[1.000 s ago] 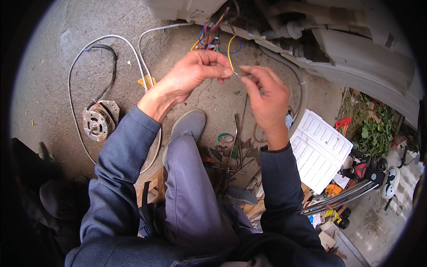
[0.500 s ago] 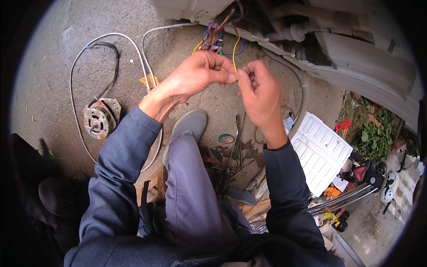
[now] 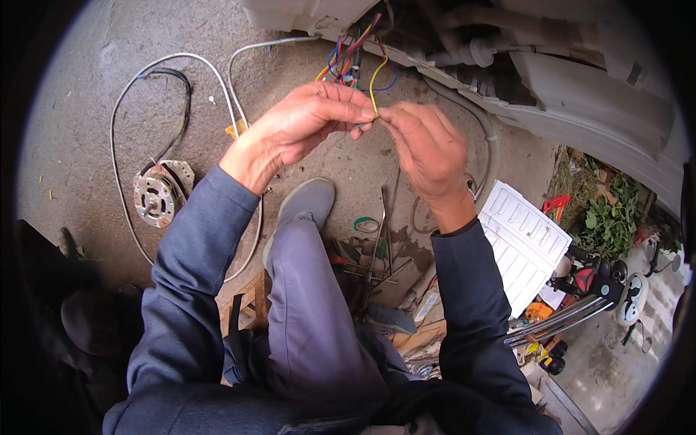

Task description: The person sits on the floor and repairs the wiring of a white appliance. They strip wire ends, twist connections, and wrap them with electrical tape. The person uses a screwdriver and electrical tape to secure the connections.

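A yellow wire [image 3: 374,78] runs down from a bundle of coloured wires [image 3: 349,58] at the opening of a white appliance casing [image 3: 313,13]. Its lower end is pinched between the thumb and fingers of my left hand [image 3: 313,117]. My right hand [image 3: 429,148] meets the left at that same wire end, fingertips pressed together there. The very tip of the wire is hidden by the fingers. Red, blue and orange wires hang just beyond my left hand.
A small motor [image 3: 158,194] lies on the ground at the left, near a looped grey cable [image 3: 114,138]. Green tape [image 3: 365,224] and several hand tools [image 3: 373,254] lie near my shoe [image 3: 308,199]. On the right are a white ribbed panel [image 3: 523,246] and leafy plants [image 3: 609,225].
Both hands stay at the wire end, which has shifted slightly left. My right hand has turned, its fingers now reaching flatter toward the left hand.
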The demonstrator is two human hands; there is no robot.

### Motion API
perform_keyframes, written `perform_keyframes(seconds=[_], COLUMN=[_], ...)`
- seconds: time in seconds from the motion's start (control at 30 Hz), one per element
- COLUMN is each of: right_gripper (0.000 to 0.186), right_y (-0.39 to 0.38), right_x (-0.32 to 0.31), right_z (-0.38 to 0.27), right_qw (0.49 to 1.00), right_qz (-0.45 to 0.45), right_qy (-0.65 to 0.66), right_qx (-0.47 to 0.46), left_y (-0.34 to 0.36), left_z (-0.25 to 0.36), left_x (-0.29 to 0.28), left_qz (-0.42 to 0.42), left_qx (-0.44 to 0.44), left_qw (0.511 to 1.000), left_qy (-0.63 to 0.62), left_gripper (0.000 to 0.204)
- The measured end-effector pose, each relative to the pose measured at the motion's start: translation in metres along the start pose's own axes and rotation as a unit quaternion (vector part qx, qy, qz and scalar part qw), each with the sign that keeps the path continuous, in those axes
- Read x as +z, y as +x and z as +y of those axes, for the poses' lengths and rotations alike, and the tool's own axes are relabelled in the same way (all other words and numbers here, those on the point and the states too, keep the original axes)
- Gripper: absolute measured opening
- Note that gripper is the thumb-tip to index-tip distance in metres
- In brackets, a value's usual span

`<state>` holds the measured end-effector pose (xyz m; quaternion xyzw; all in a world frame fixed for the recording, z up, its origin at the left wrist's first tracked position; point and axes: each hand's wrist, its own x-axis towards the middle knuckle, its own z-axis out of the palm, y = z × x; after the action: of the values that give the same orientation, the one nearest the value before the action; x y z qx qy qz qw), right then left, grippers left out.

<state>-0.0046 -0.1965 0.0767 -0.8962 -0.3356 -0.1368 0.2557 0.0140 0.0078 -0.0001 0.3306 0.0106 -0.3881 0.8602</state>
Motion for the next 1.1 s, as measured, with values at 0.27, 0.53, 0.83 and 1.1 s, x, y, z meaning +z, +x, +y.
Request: perform_keyframes(seconds=[0.27, 0.53, 0.83, 1.1], right_gripper=[0.008, 0.014, 0.019, 0.011], right_y=[0.003, -0.015, -0.006, -0.009], right_x=[0.009, 0.010, 0.008, 0.018], right_z=[-0.015, 0.004, 0.003, -0.012], right_qw=[0.945, 0.687, 0.998, 0.916], right_qz=[-0.078, -0.053, -0.039, -0.064], right_qy=[0.118, 0.487, -0.045, 0.201], right_qx=[0.296, 0.537, -0.009, 0.342], left_y=[-0.001, -0.005, -0.003, -0.009], left_z=[-0.006, -0.011, -0.004, -0.005], left_x=[0.003, 0.005, 0.001, 0.009], left_qz=[0.071, 0.078, 0.050, 0.074], left_qx=[0.103, 0.088, 0.046, 0.079], left_qw=[0.978, 0.976, 0.992, 0.973], left_qy=[0.170, 0.185, 0.104, 0.204], left_gripper=[0.011, 0.011, 0.011, 0.011])
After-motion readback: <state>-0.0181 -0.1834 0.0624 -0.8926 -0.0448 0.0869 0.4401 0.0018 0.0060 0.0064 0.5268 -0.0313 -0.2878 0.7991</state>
